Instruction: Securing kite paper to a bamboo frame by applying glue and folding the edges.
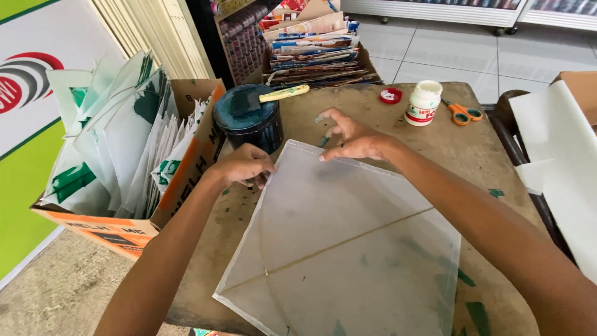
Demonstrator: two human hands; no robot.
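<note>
Translucent kite sheet [348, 249] at centre frame on counter [485, 149], left hand [244, 165] fingers clenched on its left edge, right hand [354, 138] fingers spread, pressing top corner; thin paper likely to tear or crease under uneven pull

Translucent white kite sheet [348, 249], crossed thin sticks, flat on table.
</note>
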